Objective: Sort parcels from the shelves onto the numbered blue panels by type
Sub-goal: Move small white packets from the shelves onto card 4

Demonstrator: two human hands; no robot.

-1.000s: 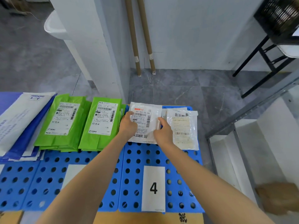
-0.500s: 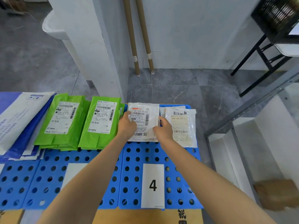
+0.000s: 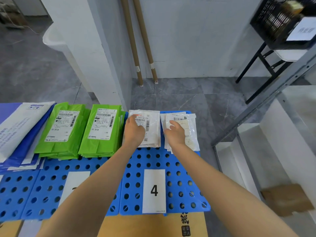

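Note:
Two stacks of clear-white plastic parcels lie at the far end of the blue perforated panel (image 3: pixel 150 161) labelled 4. My left hand (image 3: pixel 134 132) rests flat on the left white stack (image 3: pixel 152 127). My right hand (image 3: pixel 175 135) lies on the right white stack (image 3: pixel 191 132), fingers spread over its label. Two stacks of green parcels (image 3: pixel 100 130) sit on the neighbouring panel to the left. Blue and white mailers (image 3: pixel 18 132) are piled at the far left.
A metal shelf frame (image 3: pixel 266 106) stands to the right, with a brown parcel (image 3: pixel 285 199) low on it. A white pillar (image 3: pixel 95 53) and two cardboard tubes (image 3: pixel 140 40) rise behind the panels. A black crate (image 3: pixel 280 19) sits on a stand at top right.
My right hand has moved from the edge of the left white stack onto the right white stack. My left hand stays on the left stack.

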